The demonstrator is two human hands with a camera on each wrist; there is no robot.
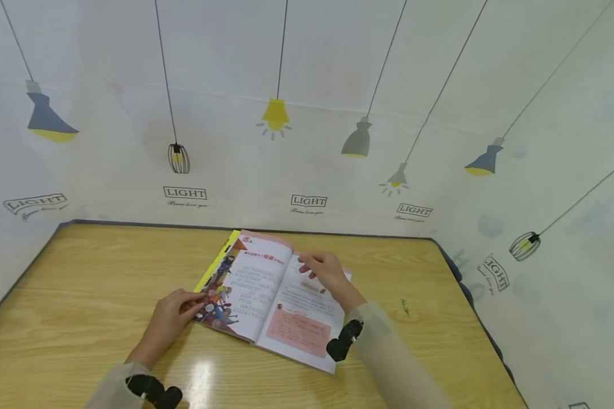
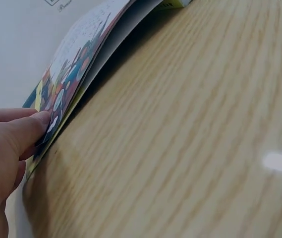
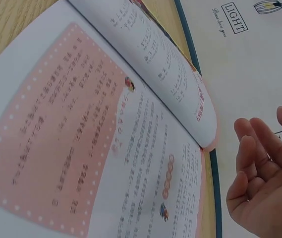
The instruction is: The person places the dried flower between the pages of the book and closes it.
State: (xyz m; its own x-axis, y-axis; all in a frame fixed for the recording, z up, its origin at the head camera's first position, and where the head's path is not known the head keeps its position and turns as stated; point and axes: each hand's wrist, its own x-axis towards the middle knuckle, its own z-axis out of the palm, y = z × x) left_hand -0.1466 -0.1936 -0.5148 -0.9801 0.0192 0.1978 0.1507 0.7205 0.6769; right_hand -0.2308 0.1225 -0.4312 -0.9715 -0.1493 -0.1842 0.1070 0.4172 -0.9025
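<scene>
An open book (image 1: 256,295) lies tilted on the wooden table, with a colourful illustration down its left page and a pink text box (image 3: 46,124) low on its right page. My left hand (image 1: 172,319) holds the left page's outer edge; in the left wrist view the thumb (image 2: 36,124) lies on the picture and other fingers go behind the edge. Over the upper part of the right page is my right hand (image 1: 330,275), fingers loosely bent. The right wrist view shows that hand (image 3: 267,173) with nothing between its fingers, apart from the paper.
The wooden table (image 1: 107,267) has a dark edge strip along its back. Behind it rises a pale wall covering (image 1: 225,85) printed with hanging lamps and the word LIGHT. A small dark mark (image 1: 404,307) shows on the table right of the book.
</scene>
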